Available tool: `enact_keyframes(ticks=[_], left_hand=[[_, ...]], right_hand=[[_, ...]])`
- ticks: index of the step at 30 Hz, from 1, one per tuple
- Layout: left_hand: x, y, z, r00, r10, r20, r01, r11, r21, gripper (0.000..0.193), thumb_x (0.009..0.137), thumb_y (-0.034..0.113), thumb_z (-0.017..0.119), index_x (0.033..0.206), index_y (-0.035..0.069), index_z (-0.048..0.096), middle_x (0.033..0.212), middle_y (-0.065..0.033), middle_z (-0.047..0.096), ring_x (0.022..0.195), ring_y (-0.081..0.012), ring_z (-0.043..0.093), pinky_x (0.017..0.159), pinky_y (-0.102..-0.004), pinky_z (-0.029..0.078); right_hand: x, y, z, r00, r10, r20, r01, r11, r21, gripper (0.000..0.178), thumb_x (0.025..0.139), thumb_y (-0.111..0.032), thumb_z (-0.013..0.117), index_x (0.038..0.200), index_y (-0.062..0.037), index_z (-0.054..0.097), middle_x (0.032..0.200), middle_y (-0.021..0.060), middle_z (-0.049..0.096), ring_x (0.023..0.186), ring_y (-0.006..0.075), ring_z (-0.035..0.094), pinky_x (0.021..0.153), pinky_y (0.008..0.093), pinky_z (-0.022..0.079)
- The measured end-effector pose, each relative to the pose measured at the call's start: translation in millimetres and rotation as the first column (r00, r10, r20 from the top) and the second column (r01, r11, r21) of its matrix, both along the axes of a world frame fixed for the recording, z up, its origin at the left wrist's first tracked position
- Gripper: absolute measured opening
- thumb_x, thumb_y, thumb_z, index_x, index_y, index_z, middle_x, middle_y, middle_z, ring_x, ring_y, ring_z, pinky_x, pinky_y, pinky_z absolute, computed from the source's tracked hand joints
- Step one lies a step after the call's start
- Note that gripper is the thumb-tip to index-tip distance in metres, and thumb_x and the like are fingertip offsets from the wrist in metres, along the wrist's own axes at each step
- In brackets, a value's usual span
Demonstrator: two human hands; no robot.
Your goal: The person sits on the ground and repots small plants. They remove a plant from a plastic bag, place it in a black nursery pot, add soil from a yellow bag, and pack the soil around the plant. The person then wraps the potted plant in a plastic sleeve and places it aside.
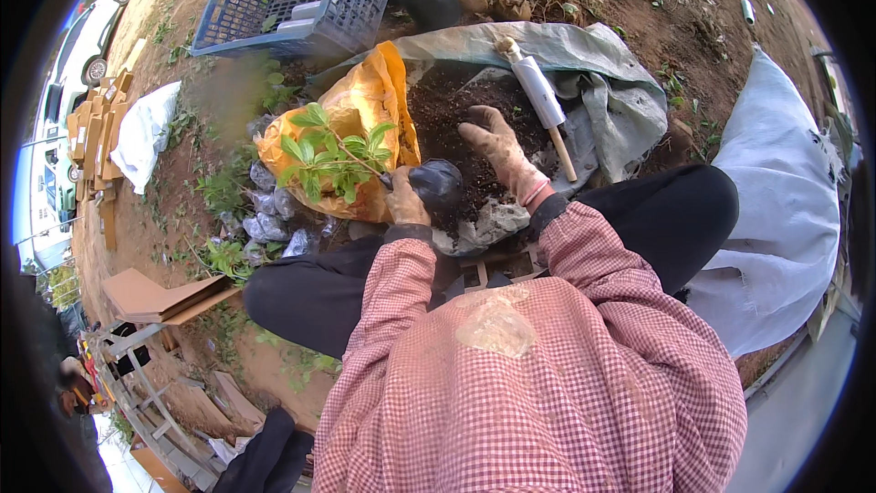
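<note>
My left hand (406, 201), in a dirty work glove, is closed around the neck of a black plastic nursery bag (437, 184). A leafy green seedling (328, 151) leans out of it to the left, over an orange sack (388, 82). My gloved right hand (497, 148) hovers over or rests on dark loose soil (456, 96); which one I cannot tell. Its fingers are curved and apart, with nothing seen in them. To its right, a white roll on a wooden stick (540, 96) lies across a grey-green woven sheet (620, 110) under the soil.
A blue plastic crate (351, 5) stands at the far left, beside a black pot (431, 2). Several small filled plastic bags (266, 226) lie left of my knee. A big white sack (776, 219) leans at my right. Flat cardboard (160, 295) and stacked boxes (91, 137) are further left.
</note>
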State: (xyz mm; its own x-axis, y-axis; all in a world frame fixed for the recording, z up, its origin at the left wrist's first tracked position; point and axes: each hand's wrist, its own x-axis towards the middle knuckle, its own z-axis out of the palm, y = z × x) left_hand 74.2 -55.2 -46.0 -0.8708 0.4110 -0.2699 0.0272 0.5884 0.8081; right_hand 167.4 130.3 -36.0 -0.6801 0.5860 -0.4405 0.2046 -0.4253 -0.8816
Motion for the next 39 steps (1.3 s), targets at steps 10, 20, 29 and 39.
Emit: enact_keyframes(ticks=[10,20,29,39], left_hand=[[-28,4,-7,0.486,-0.012,0.874,-0.73,0.544,0.413,0.036,0.089,0.029,0.065,0.115,0.005,0.058,0.113,-0.0114,0.066,0.103,-0.0271,0.065,0.093,-0.0461,0.054],[-22,13,48,0.618,-0.322,0.717,-0.575,0.437,0.692,0.054,0.091,0.01,0.053,0.144,0.013,0.045,0.131,-0.0097,0.057,0.109,-0.0297,0.062,0.092,-0.0489,0.055],[0,-2,122,0.532,-0.603,0.594,-0.539,0.3,0.787,0.06,0.09,0.01,0.054,0.148,0.004,0.036,0.148,-0.0213,0.044,0.108,-0.033,0.063,0.09,-0.0466,0.057],[-8,-14,137,0.582,-0.361,0.728,-0.435,0.619,0.654,0.029,0.092,0.014,0.057,0.116,-0.002,0.06,0.097,-0.0109,0.069,0.084,-0.0209,0.07,0.076,-0.0324,0.06]], right_hand=[[63,70,-66,0.573,-0.375,0.729,-0.096,0.852,0.514,0.076,0.083,-0.031,0.073,0.147,-0.0108,0.035,0.119,0.0261,0.065,0.116,0.0411,0.061,0.1,0.0454,0.048],[21,30,52,0.911,0.044,-0.411,-0.033,0.999,0.034,0.051,0.087,-0.015,0.062,0.136,-0.0032,0.053,0.105,-0.0005,0.059,0.093,0.0081,0.052,0.084,0.0225,0.042],[8,-33,118,0.774,0.207,-0.598,-0.265,0.964,-0.009,0.055,0.089,-0.016,0.06,0.141,-0.0037,0.046,0.125,0.0044,0.058,0.116,0.0141,0.052,0.105,0.0304,0.037],[-8,-58,108,0.833,0.274,-0.481,-0.201,0.959,0.198,0.058,0.092,-0.023,0.07,0.142,-0.0031,0.048,0.126,0.0101,0.062,0.116,0.0164,0.056,0.099,0.0313,0.046]])
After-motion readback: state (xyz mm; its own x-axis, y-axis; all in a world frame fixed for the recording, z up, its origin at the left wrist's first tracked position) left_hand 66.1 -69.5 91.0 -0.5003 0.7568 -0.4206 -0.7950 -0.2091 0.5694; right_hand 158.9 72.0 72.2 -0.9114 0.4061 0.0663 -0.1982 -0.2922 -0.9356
